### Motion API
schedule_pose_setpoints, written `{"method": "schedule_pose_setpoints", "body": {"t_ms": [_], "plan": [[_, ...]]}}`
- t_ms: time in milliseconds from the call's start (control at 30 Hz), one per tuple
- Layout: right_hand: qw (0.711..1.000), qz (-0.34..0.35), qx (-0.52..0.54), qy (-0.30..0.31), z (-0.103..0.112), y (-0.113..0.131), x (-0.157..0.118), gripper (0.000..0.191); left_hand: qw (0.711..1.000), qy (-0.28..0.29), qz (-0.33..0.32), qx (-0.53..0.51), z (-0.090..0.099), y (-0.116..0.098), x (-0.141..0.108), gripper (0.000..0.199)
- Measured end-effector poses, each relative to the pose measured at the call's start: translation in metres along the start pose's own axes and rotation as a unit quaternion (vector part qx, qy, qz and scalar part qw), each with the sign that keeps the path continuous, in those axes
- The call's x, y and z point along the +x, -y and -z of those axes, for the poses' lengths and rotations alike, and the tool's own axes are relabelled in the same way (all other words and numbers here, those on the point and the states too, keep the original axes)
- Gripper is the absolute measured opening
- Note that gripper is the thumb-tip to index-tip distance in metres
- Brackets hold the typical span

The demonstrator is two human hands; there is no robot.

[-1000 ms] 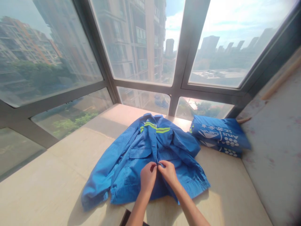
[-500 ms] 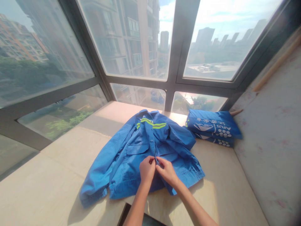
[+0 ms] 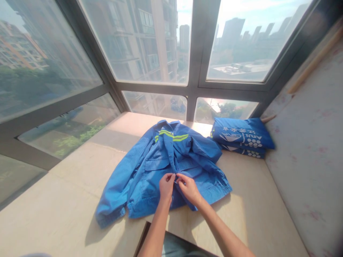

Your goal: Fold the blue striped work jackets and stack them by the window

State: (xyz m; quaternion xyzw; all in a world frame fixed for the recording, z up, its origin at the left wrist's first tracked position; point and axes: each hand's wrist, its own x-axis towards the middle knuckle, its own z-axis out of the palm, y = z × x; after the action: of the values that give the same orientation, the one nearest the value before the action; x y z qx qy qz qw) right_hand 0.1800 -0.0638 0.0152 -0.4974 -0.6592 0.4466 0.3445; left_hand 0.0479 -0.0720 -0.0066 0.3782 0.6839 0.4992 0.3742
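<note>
A blue jacket (image 3: 150,182) with yellow-green stripes across its chest lies spread on the pale surface, collar toward the windows. My left hand (image 3: 167,182) pinches the edge of the jacket's front opening below the chest pockets. Right beside it, my right hand (image 3: 186,184) grips the other front edge, with thumb and forefinger close together. The fingertips of both hands nearly meet at the opening. Any button between them is too small to make out. Above the hands, the upper part of the front lies together.
Folded blue garments (image 3: 241,134) with white print are stacked at the back right, near the patterned wall (image 3: 308,160). Window frames (image 3: 155,88) border the surface at the back and left. A dark edge (image 3: 143,237) shows under my forearms.
Both hands stay at the front opening, their fingertips now closer together and slightly higher on it. The whole view has shifted a little.
</note>
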Motion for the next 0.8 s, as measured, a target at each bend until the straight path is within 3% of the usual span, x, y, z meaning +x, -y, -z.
{"method": "schedule_pose_setpoints", "body": {"t_ms": [200,367,633,700,800], "plan": [[0.996,0.007,-0.089,-0.023,0.001,0.003,0.007,0.031,0.999,-0.021,0.013,-0.04,-0.003,0.004,-0.003,0.039],[0.974,0.027,-0.226,0.012,0.008,0.016,0.019,0.015,0.996,-0.035,0.021,-0.073,-0.003,0.0,-0.005,0.034],[0.917,0.171,-0.36,0.033,0.011,0.009,0.025,0.02,0.985,-0.039,0.061,-0.154,-0.003,0.002,-0.004,0.046],[0.926,0.178,-0.333,0.01,0.007,0.004,0.023,0.023,0.982,-0.03,0.074,-0.172,-0.004,0.004,-0.004,0.05],[0.962,0.138,-0.234,-0.027,0.0,-0.003,0.023,0.023,0.979,-0.025,0.079,-0.185,-0.004,0.006,-0.004,0.051]]}}
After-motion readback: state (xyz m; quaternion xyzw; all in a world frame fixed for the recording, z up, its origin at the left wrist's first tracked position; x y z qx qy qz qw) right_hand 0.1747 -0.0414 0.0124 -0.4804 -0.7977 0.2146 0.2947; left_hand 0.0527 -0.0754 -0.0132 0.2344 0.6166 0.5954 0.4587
